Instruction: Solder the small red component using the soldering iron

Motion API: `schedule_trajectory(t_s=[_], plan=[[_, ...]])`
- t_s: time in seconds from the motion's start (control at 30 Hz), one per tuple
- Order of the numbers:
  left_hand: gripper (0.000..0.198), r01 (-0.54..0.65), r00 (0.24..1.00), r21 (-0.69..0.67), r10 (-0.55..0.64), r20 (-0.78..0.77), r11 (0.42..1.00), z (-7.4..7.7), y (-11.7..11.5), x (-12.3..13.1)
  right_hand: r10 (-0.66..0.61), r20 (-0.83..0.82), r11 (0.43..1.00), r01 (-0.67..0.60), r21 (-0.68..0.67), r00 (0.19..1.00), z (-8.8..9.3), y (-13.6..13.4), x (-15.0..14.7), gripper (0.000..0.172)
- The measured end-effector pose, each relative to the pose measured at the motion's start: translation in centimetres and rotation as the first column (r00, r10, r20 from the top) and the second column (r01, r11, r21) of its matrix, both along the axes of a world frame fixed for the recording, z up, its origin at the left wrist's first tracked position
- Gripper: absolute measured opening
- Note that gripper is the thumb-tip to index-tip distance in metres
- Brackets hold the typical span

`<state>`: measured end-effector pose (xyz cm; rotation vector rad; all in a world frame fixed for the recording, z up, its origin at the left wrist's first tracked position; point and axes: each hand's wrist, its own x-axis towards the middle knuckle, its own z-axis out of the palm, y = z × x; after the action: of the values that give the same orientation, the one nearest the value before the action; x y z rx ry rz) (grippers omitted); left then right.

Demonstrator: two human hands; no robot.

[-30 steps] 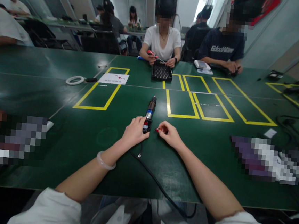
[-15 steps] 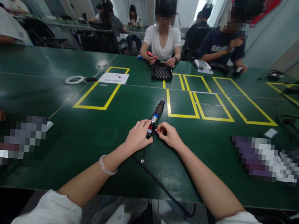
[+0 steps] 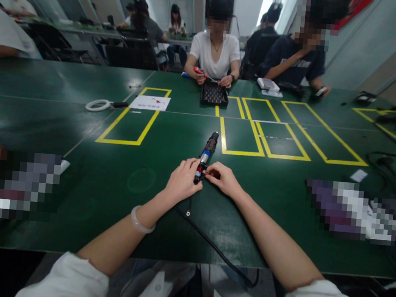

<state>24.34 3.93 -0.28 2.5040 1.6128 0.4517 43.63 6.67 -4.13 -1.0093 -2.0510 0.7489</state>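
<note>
An elongated power tool that looks like an electric screwdriver (image 3: 207, 155) lies on the green table, its inner parts bare: a silver and blue motor section and small red pieces lower down. Its bit end points away from me. My left hand (image 3: 183, 179) is closed around the tool's lower left side. From the right, my right hand (image 3: 223, 178) pinches a small red part at the tool's lower end; its exact kind is too small to tell. A black cord (image 3: 215, 248) runs from beneath my left hand over the table edge. Beside it shows a small ring terminal (image 3: 188, 213).
Yellow tape outlines (image 3: 242, 153) mark the table. A white card (image 3: 150, 103) and a coiled white cable (image 3: 97, 106) lie to the left. Across from me a person holds a red-handled tool (image 3: 199, 71) over a black tray (image 3: 215, 95). Blurred-out items lie at both sides.
My right fingertips have moved slightly left, closer against the tool. My left hand and the tool stay where they were.
</note>
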Motion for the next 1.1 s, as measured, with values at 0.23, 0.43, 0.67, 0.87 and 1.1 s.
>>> schedule_trajectory(t_s=[0.23,0.43,0.67,0.87,1.1], plan=[[0.067,-0.01,0.998,0.021,0.012,-0.054,1.0,-0.2,-0.1,0.2,-0.021,-0.031,1.0,0.02,-0.018,0.999,0.3,-0.2,-0.2,0.008],[0.063,-0.047,0.991,0.051,0.053,-0.119,0.998,-0.3,-0.1,0.6,-0.049,-0.051,0.999,0.049,0.0,0.998,0.3,-0.6,-0.5,0.013],[0.061,-0.119,0.982,0.052,0.126,-0.144,0.991,-0.4,0.6,0.8,-0.043,-0.094,0.999,0.042,-0.019,0.995,0.7,-0.8,-0.7,0.018],[0.064,-0.13,0.978,0.041,0.135,-0.162,0.991,-0.3,0.7,0.6,0.023,-0.111,0.999,-0.029,-0.045,0.994,0.9,-1.0,-0.7,0.023],[0.063,-0.092,0.976,0.03,0.097,-0.195,0.995,-0.1,1.4,-1.3,0.075,-0.068,0.996,-0.077,-0.036,0.995,0.5,-0.8,-0.3,0.027]])
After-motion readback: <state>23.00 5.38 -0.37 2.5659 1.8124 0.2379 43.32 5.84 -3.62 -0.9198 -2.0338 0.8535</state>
